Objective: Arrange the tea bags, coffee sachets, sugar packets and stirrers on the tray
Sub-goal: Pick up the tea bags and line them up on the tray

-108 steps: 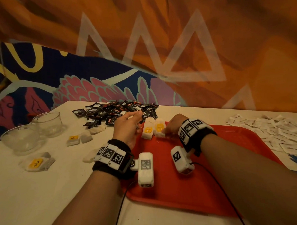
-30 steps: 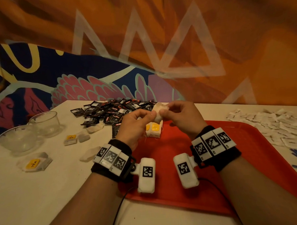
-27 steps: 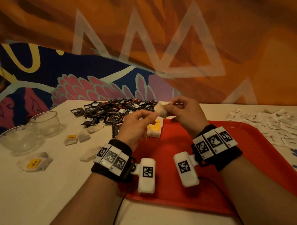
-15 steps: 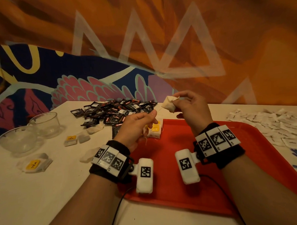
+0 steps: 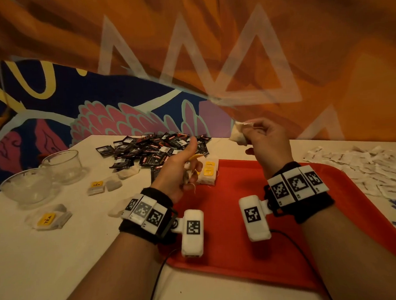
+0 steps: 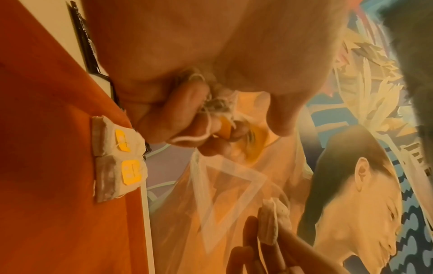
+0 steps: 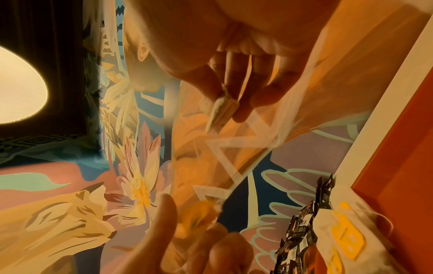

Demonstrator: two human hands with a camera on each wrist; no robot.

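Head view: the right hand (image 5: 263,144) is raised above the far edge of the red tray (image 5: 246,243), pinching a tea bag (image 5: 237,135) clear of the bench (image 5: 49,258), probably to free its string. The left hand (image 5: 182,171) is curled round the yellow tag (image 5: 194,157) and bunched string, thumb up. Two tea bags (image 5: 208,173) lie side by side at the tray's far left corner, likely the start of a row.

Left wrist view: curled fingers (image 6: 187,103) hold string and tag above those bags.

Right wrist view: fingertips (image 7: 234,87) nip the bag's top edge; it hangs down.
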